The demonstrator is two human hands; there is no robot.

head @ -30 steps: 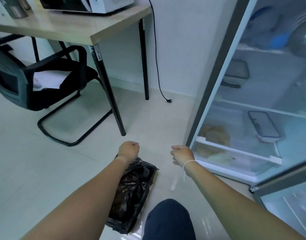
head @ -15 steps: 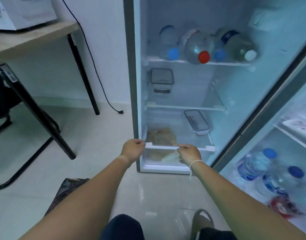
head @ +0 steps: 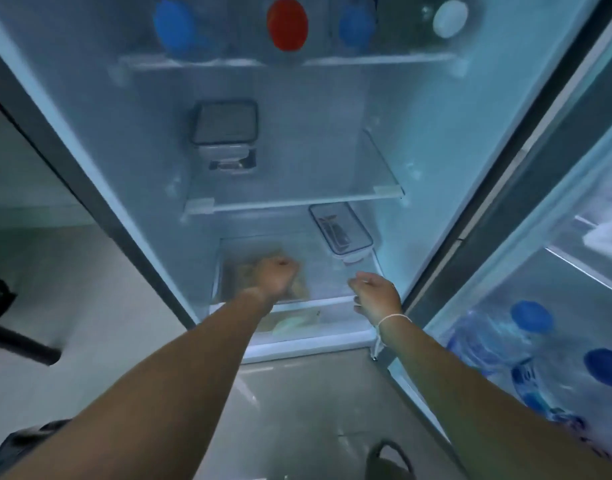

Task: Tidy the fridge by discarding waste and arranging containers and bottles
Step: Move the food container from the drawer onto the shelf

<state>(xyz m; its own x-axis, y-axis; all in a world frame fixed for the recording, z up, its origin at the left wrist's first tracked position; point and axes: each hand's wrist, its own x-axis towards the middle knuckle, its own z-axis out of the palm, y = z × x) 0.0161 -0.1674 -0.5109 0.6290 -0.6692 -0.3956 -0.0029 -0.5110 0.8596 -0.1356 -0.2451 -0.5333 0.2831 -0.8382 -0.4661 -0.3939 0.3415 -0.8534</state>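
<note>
The fridge stands open in front of me. My left hand is a closed fist reaching in over the clear bottom drawer, above brownish food scraps seen through the cover. Nothing shows in that fist. At the right end of the drawer's white front rail, my right hand has its fingers curled; blur hides whether it grips the rail. A flat clear container lies behind the right hand. A square dark-lidded container sits on the middle shelf. Bottles lie on the top shelf, among them a red-capped bottle.
Blue-capped water bottles fill the open door's rack on the right. A black bin bag lies on the floor at lower left, with a black chair leg beyond it. A pale item lies inside the drawer.
My view swung from the bin bag and floor to the fridge and closed in. Both hands were at the drawer's front rail; the left has since pushed further in over the drawer.
</note>
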